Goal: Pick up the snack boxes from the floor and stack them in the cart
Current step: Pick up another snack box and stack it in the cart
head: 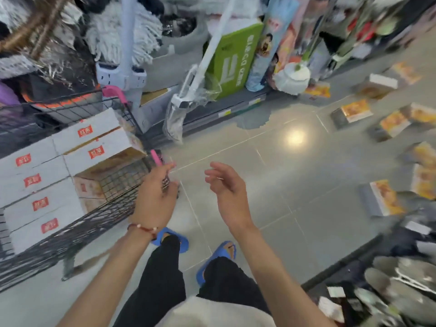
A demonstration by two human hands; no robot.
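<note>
Step in hand, as judged: fetching the next snack box from the floor. Both hands are free. The left hand (154,199) hangs just beside the near corner of the wire cart (77,234), fingers loosely bent and, so far as the blur allows, around nothing. The right hand (227,188) is held over the tiles (271,208), fingers spread, relaxed and empty. Recommended: turn right to the nearest floor box (383,200), which lies well apart from the cart. Take it by its two long edges with both hands, carry it level, and set it into the gap at the cart's near corner, matching the lie of the stacked boxes (44,178) so the rows sit square. Risk noted: a one-handed grab on a flat carton may let it tip. Condition of goods: flat rectangular cartons, white on the sides with a red label, an orange-yellow picture on the face. Further boxes (355,113) lie scattered at odd angles to the right, some overlapping; the print is too blurred to read.
</note>
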